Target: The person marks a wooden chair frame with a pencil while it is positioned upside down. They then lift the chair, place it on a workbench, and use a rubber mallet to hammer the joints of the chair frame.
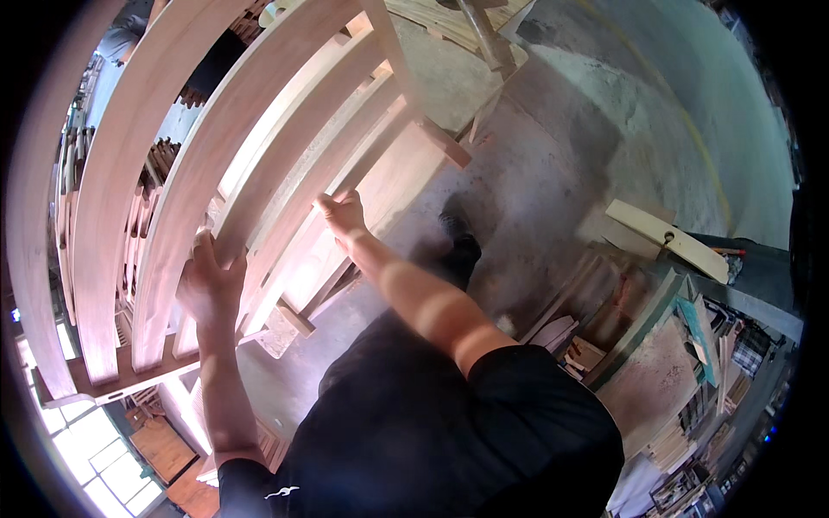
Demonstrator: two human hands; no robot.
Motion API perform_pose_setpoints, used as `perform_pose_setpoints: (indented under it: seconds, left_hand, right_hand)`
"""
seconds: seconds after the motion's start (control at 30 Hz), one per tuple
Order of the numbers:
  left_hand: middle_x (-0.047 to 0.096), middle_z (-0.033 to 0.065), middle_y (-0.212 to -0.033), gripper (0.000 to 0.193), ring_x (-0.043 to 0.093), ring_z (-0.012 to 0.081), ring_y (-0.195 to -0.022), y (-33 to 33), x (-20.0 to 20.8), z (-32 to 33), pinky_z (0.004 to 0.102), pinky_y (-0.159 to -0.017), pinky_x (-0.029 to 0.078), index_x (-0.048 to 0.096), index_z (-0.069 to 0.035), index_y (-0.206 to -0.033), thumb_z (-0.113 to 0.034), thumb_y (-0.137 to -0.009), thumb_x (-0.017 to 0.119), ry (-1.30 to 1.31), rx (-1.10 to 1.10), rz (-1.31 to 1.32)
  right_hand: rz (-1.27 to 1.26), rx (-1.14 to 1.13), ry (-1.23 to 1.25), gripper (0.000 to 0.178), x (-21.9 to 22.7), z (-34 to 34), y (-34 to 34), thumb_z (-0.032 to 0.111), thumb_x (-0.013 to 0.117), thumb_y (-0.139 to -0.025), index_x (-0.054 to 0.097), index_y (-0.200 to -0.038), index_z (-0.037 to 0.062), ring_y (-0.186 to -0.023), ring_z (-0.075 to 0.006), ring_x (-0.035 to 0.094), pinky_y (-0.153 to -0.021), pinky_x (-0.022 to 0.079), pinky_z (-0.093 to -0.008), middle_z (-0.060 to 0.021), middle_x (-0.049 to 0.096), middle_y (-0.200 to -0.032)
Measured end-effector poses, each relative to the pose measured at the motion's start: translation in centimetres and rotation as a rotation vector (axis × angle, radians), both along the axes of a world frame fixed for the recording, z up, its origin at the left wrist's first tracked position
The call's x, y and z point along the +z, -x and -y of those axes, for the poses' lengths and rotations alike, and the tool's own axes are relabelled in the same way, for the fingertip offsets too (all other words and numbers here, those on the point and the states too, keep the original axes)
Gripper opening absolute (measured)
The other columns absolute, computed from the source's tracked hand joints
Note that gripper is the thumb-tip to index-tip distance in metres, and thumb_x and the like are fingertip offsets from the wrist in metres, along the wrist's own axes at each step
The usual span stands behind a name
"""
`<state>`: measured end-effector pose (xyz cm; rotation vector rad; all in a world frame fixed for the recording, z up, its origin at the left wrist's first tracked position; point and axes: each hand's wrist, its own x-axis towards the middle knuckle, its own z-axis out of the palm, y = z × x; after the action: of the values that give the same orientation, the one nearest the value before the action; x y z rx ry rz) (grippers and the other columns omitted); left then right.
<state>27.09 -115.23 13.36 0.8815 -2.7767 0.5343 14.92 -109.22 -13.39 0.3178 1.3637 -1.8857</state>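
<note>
A large pale wooden slatted frame (197, 164) fills the left and upper part of the view, its long slats running in parallel. On the left, my left hand (214, 281) is closed around a slat (289, 151), the thumb on one side and the fingers partly hidden by the wood. Farther right, my right hand (343, 216) has its fingers curled on the edge of another slat (377, 142). Its palm side is hidden. Short wooden ends stick out of the frame near both hands.
A dusty concrete floor (553, 173) lies to the right. A workbench (661, 315) stands at the lower right, with a pale board (665, 237) on top and wood scraps beside it. Boards (449, 26) are stacked at the far side. Another person's arm shows at the upper left.
</note>
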Motion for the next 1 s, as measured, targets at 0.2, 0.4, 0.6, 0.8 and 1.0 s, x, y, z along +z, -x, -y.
perform_pose_setpoints:
  seconds: [0.2, 0.4, 0.6, 0.8, 1.0]
  left_hand:
    - [0.073, 0.0081, -0.089, 0.044, 0.072, 0.0328, -0.077, 1.2, -1.2, 1.3, 0.0454, -0.068, 0.058, 0.064, -0.013, -0.112, -0.033, -0.077, 0.082, -0.042, -0.023, 0.026]
    - [0.072, 0.0095, -0.086, 0.039, 0.071, 0.0326, -0.078, 1.6, -1.8, 0.9, 0.0460, -0.067, 0.056, 0.065, -0.012, -0.105, -0.034, -0.078, 0.081, -0.060, -0.047, -0.028]
    - [0.071, 0.0096, -0.083, 0.033, 0.071, 0.0318, -0.077, 1.9, -1.3, 0.7, 0.0450, -0.067, 0.056, 0.065, -0.011, -0.100, -0.030, -0.078, 0.081, -0.094, -0.089, -0.061]
    - [0.073, 0.0137, -0.099, 0.061, 0.072, 0.0338, -0.090, 1.3, -1.3, 1.1, 0.0443, -0.078, 0.058, 0.064, -0.006, -0.125, -0.022, -0.071, 0.088, -0.132, -0.136, -0.039]
    - [0.073, 0.0130, -0.100, 0.055, 0.072, 0.0349, -0.089, 0.8, -1.7, 1.6, 0.0447, -0.078, 0.058, 0.065, -0.005, -0.123, -0.026, -0.076, 0.085, -0.111, -0.146, -0.014]
  right_hand:
    - [0.014, -0.112, 0.003, 0.029, -1.5, 1.2, 0.4, 0.021, 0.078, -0.083, 0.053, -0.074, 0.0071, -0.056, -0.0108, 0.049, -0.044, 0.043, -0.0313, -0.0017, 0.053, -0.067]
    - [0.092, 0.046, 0.082, 0.059, -1.8, 0.5, 1.8, 0.026, 0.083, -0.081, 0.046, -0.116, -0.0030, -0.099, -0.0215, 0.059, -0.089, 0.052, -0.0375, -0.0157, 0.060, -0.106]
    - [0.077, 0.016, 0.124, 0.055, -2.5, 0.8, 1.1, 0.026, 0.082, -0.082, 0.045, -0.113, -0.0009, -0.096, -0.0196, 0.057, -0.085, 0.052, -0.0377, -0.0135, 0.059, -0.102]
    - [0.060, -0.034, 0.106, 0.051, -1.8, 0.4, 0.9, 0.027, 0.083, -0.082, 0.046, -0.107, 0.0015, -0.092, -0.0173, 0.056, -0.082, 0.052, -0.0363, -0.0102, 0.058, -0.098]
    - [0.079, -0.082, 0.152, 0.045, 1.3, -0.6, 0.7, 0.029, 0.082, -0.085, 0.048, -0.103, 0.0046, -0.083, -0.0147, 0.057, -0.073, 0.052, -0.0338, -0.0072, 0.059, -0.091]
